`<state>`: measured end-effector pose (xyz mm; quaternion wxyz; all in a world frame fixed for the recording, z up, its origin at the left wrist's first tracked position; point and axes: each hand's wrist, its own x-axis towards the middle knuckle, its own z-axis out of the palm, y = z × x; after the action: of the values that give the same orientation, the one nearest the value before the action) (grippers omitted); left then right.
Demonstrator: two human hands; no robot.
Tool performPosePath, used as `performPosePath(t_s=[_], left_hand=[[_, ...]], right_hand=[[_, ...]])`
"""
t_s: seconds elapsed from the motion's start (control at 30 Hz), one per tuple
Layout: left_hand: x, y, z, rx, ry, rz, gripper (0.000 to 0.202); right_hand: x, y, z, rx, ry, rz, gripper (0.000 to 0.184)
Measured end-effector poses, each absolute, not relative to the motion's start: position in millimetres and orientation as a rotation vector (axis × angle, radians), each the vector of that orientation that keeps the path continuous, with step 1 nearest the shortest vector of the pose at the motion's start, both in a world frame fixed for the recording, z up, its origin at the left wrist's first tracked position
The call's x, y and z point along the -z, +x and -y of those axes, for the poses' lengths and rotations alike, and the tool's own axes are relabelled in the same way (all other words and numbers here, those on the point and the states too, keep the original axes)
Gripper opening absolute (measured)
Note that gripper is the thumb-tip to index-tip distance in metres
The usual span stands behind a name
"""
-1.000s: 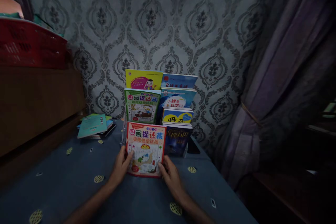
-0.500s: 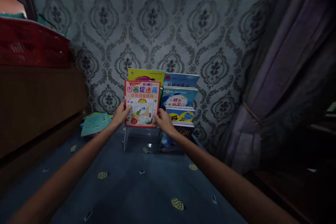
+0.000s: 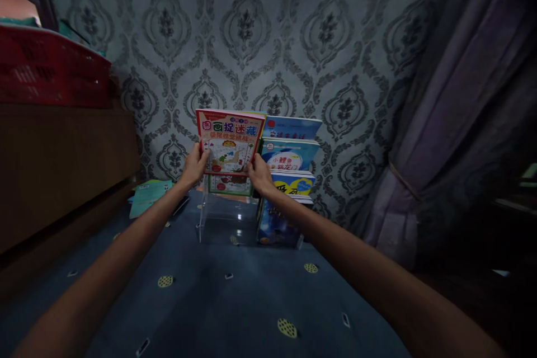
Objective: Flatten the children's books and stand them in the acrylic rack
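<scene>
Between my two hands is a red-bordered picture book (image 3: 229, 142), tilted back with its cover facing me. My left hand (image 3: 195, 165) is closed on its left edge, and my right hand (image 3: 260, 173) grips the lower right edge. Behind and below it shows the lower part of a green-edged book (image 3: 230, 184) in a clear tiered stand (image 3: 226, 224). A thin strip of a yellow book is visible behind the top right corner. In the stand's right column are a light blue book (image 3: 293, 127), a teal book (image 3: 291, 154), a yellow-and-blue book (image 3: 293, 184) and a dark blue book (image 3: 279, 224).
Teal books (image 3: 151, 196) lie in a pile on the left of the dark blue patterned cloth (image 3: 201, 296). A wooden cabinet (image 3: 62, 162) with a red basket (image 3: 50, 67) on top stands at left. Patterned wallpaper is behind; a tied curtain (image 3: 403, 190) hangs at right.
Both hands have raised the red-bordered book and tilted its top back, covering most of the yellow book. The green-edged book's lower part now shows beneath it.
</scene>
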<state>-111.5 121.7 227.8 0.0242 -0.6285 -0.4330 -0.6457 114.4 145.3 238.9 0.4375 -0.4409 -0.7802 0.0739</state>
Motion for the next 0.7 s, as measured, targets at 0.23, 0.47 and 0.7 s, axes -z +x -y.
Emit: performPosePath(t_s=[0.23,0.47,0.7], left_hand=[[-225.1,-101.6,-117.1,1.912,-1.904,1.451,0.019],[-210.0,-97.9,-116.1,1.9,-1.884,1.553,0.014],[-204.3,-98.3,-117.0,1.877,-1.894,1.589,0.014]], right_hand=[[-239.6,118.3,-137.2,-0.132,-1.212,1.949,0.022],[-238.8,121.2,-134.6,-0.118,-1.278,2.015,0.02],[-230.6,124.4,-134.5,-0.119,-1.215,2.009,0.028]])
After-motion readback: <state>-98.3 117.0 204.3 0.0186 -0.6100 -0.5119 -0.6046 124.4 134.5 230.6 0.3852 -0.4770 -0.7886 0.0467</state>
